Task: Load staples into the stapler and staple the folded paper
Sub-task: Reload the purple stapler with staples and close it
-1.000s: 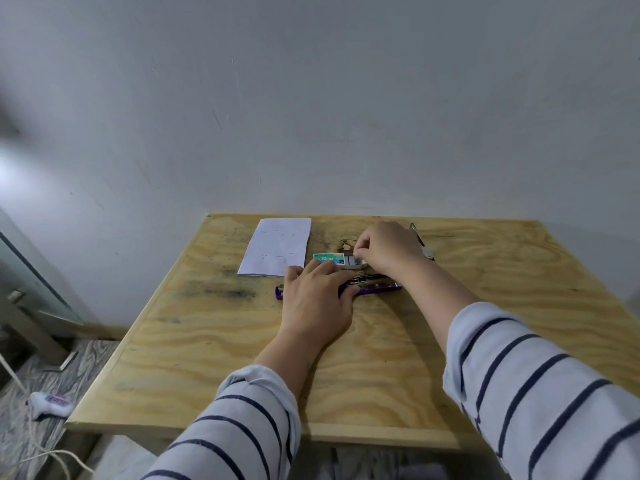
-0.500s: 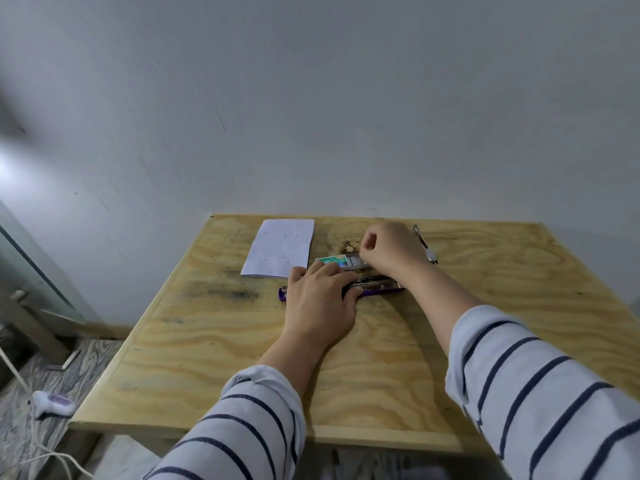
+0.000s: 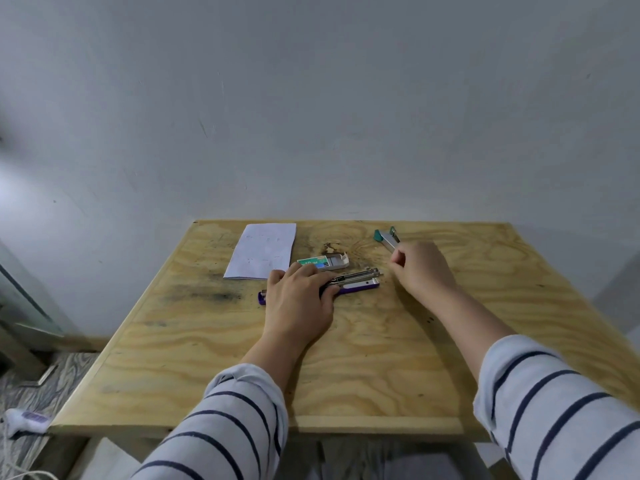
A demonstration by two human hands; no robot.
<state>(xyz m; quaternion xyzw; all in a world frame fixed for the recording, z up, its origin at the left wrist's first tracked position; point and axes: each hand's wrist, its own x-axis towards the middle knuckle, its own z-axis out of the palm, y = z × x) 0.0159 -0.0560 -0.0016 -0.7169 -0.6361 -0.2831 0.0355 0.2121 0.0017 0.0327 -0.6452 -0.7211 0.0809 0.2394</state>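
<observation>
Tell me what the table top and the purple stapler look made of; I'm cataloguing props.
Table: looks like unpainted plywood, matt, with swirling grain, a knot and dark smudges. Stapler under the left hand: base seems glossy purple plastic, upper rails look like bare shiny metal by their grey glint.

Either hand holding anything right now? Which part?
Left hand pins the purple stapler at its middle on the table. Right hand is pinched shut; contents cannot be told.
</observation>
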